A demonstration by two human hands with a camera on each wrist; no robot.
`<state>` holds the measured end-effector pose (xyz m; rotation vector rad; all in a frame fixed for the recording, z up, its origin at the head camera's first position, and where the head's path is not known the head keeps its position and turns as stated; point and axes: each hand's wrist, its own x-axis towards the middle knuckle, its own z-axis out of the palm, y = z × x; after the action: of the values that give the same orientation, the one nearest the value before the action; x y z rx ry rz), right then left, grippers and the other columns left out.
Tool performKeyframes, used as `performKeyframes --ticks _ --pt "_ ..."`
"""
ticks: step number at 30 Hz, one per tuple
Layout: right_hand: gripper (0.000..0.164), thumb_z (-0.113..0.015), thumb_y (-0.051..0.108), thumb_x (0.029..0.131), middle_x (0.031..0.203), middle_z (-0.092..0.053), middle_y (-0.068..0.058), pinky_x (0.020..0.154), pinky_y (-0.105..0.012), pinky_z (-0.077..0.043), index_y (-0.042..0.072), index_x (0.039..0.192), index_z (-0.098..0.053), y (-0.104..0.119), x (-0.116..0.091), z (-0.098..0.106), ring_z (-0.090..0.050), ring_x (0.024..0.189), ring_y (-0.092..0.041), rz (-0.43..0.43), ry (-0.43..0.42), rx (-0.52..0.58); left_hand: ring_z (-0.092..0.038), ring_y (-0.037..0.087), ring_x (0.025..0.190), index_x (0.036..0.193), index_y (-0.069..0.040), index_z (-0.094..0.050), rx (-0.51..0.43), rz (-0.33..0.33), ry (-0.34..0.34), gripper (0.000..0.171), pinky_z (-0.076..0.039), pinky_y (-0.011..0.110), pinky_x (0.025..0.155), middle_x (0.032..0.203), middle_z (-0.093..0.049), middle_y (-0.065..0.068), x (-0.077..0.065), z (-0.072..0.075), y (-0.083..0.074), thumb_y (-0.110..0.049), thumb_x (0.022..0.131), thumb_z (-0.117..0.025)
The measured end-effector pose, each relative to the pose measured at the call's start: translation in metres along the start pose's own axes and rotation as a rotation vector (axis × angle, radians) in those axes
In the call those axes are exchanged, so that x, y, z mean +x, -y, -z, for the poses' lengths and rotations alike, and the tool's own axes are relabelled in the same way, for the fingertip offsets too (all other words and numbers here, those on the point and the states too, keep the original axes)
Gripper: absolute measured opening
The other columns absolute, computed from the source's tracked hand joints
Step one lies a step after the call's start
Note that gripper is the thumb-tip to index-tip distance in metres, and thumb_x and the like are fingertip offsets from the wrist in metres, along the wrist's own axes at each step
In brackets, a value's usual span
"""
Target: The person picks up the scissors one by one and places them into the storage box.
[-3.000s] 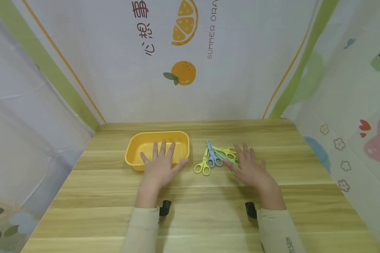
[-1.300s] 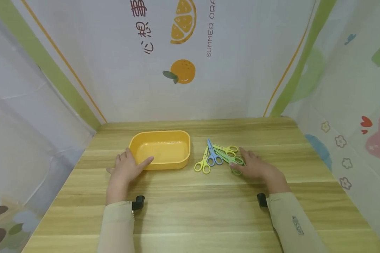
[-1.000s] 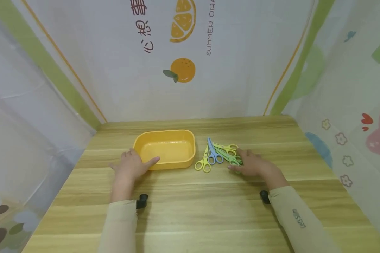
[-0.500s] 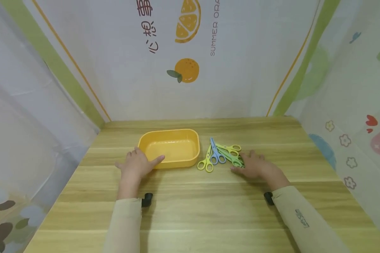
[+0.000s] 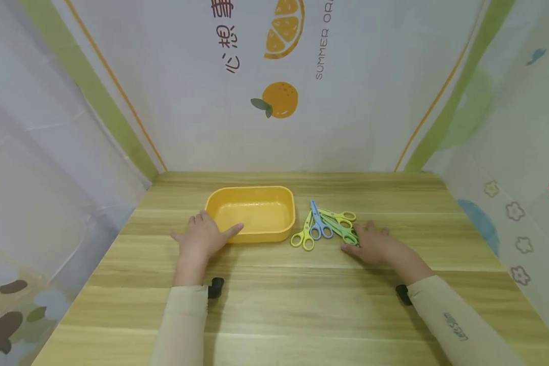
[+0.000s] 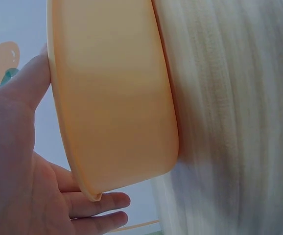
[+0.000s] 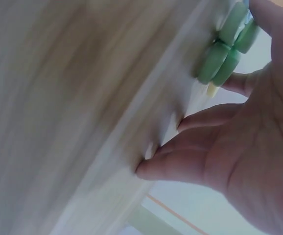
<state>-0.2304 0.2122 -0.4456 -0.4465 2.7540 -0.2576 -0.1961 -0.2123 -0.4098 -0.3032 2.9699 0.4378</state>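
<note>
A yellow plastic basin [image 5: 251, 236] stands at the left of the wooden table. At its near left corner is my left hand [image 5: 201, 239], thumb on the rim and fingers along the left end. The left wrist view shows those fingers nearly straight against the basin wall [image 6: 112, 98]. To the right of the basin several small scissors lie in an overlapping pile: yellow ones [image 5: 306, 234], a blue pair [image 5: 317, 223] and green ones [image 5: 343, 231]. My right hand [image 5: 375, 246] rests beside the green handles [image 7: 215, 63], fingertips on the table, fingers loosely spread around them.
The table [image 5: 302, 315] runs back to a white curtain [image 5: 347, 127] printed with oranges. Patterned cloth hangs on the left and right sides too. A short black piece [image 5: 216, 287] sticks out at each wrist.
Both hands were spread flat, the left over the basin. The left hand moved to the basin's left end, and the basin slid a little right. My right hand settled lower beside the scissors.
</note>
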Motion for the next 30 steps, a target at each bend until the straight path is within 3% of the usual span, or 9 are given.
performKeyframes --ticks 3,6,10,14,16,19,23,26,30 --pt "0.098 -0.049 0.068 0.105 0.157 -0.026 -0.054 0.11 -0.089 -0.026 -0.01 0.161 -0.031 -0.004 -0.001 0.0 -0.028 0.134 -0.084 0.019 -0.027 0.013 -0.024 0.055 0.158 0.162 0.017 -0.015 0.001 -0.007 -0.004 0.135 -0.01 0.096 0.109 0.167 -0.027 0.04 0.0 0.002 -0.002 -0.092 0.089 -0.045" --pt "0.1 -0.054 0.072 0.101 0.154 -0.038 -0.048 0.107 -0.085 -0.036 -0.009 0.157 -0.037 -0.007 -0.002 0.001 -0.04 0.132 -0.078 0.045 -0.067 0.033 -0.023 0.055 0.158 0.163 0.017 -0.014 0.011 -0.004 0.005 0.137 -0.01 0.096 0.109 0.167 -0.026 0.041 -0.001 0.003 -0.002 -0.094 0.089 -0.044" --pt "0.091 -0.065 0.069 0.097 0.13 -0.062 -0.029 0.094 -0.061 -0.054 -0.005 0.147 -0.045 -0.008 -0.002 0.0 -0.063 0.116 -0.048 0.085 -0.126 0.072 -0.023 0.056 0.158 0.163 0.018 -0.013 0.013 0.005 0.016 0.137 -0.011 0.096 0.109 0.167 -0.025 0.041 -0.001 0.003 -0.001 -0.093 0.089 -0.043" --pt "0.077 -0.074 0.059 0.095 0.101 -0.063 -0.013 0.075 -0.043 -0.051 0.0 0.137 -0.049 -0.01 -0.003 -0.001 -0.06 0.091 -0.027 0.103 -0.153 0.161 -0.024 0.056 0.158 0.162 0.018 -0.013 0.011 0.003 0.019 0.136 -0.011 0.096 0.109 0.167 -0.025 0.042 -0.002 0.003 0.0 -0.093 0.09 -0.044" --pt "0.073 -0.074 0.056 0.096 0.103 -0.066 -0.015 0.078 -0.045 -0.054 0.001 0.137 -0.049 -0.011 -0.004 0.0 -0.064 0.093 -0.027 0.095 -0.166 0.202 -0.024 0.056 0.158 0.162 0.018 -0.013 0.01 0.003 0.021 0.136 -0.01 0.096 0.109 0.167 -0.025 0.042 -0.002 0.002 0.0 -0.093 0.09 -0.044" --pt "0.077 -0.074 0.055 0.097 0.121 -0.069 -0.028 0.093 -0.056 -0.058 -0.001 0.142 -0.048 -0.013 -0.007 0.0 -0.069 0.11 -0.04 0.076 -0.189 0.238 -0.025 0.056 0.158 0.162 0.018 -0.013 0.005 0.001 0.017 0.135 -0.01 0.096 0.109 0.167 -0.025 0.042 -0.002 0.002 -0.001 -0.092 0.09 -0.045" --pt "0.083 -0.075 0.052 0.097 0.14 -0.063 -0.036 0.104 -0.065 -0.054 -0.004 0.151 -0.046 -0.016 -0.008 0.003 -0.063 0.127 -0.053 0.076 -0.226 0.305 -0.027 0.056 0.157 0.162 0.019 -0.014 0.006 -0.003 0.006 0.134 -0.009 0.096 0.109 0.166 -0.027 0.042 -0.001 0.001 -0.002 -0.09 0.091 -0.046" --pt "0.082 -0.078 0.049 0.096 0.143 -0.063 -0.033 0.104 -0.063 -0.055 -0.003 0.153 -0.048 -0.017 -0.008 0.005 -0.063 0.129 -0.053 0.078 -0.242 0.371 -0.028 0.056 0.156 0.162 0.019 -0.015 0.006 -0.004 -0.004 0.133 -0.009 0.096 0.109 0.165 -0.029 0.043 -0.001 0.0 -0.001 -0.089 0.091 -0.047" --pt "0.077 -0.084 0.047 0.092 0.139 -0.067 -0.028 0.095 -0.053 -0.061 -0.001 0.145 -0.057 -0.015 -0.01 0.008 -0.07 0.121 -0.045 0.068 -0.254 0.432 -0.029 0.056 0.155 0.161 0.018 -0.016 -0.003 -0.006 -0.012 0.133 -0.009 0.096 0.109 0.164 -0.03 0.042 -0.001 0.0 0.0 -0.09 0.091 -0.047"
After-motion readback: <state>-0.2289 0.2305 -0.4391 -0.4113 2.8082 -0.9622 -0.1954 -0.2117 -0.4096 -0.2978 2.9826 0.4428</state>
